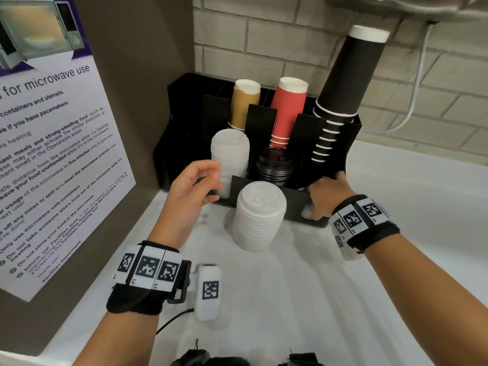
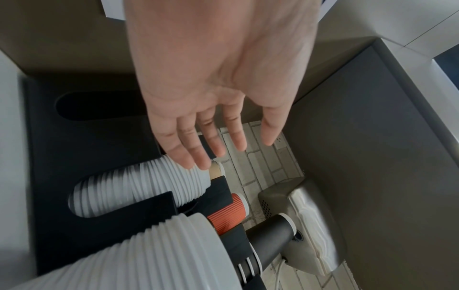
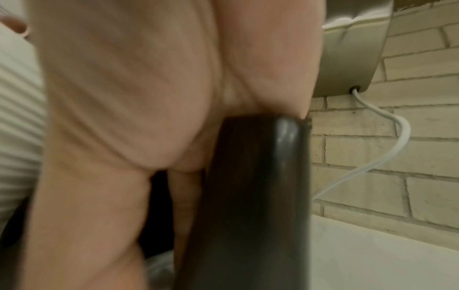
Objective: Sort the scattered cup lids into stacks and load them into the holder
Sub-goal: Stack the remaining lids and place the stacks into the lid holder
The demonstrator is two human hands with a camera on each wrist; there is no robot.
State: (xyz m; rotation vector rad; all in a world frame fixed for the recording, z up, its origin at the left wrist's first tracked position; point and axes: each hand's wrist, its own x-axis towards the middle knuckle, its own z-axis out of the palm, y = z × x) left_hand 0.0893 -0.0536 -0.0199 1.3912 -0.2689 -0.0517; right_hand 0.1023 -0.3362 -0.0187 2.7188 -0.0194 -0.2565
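Hands: the left hand (image 1: 194,184) is hanging in the air with fingers loose and apart, holding nothing, just beside the white lids in the holder (image 1: 229,157).
Right hand: the right hand (image 1: 326,198) is gripping the front right wall of the black holder (image 1: 351,143), keeping it from sliding.
Lids waiting: a tall white lid stack (image 1: 260,216) is standing on the bench (image 1: 264,299), just in front of the holder.
Already in: black lids (image 1: 274,165) are sitting in the middle slot.
Doing it well: I think the stack is going in next. Grab it low with fingers all around, keep it straight up, and slide it in slowly so no lids are tipping off.
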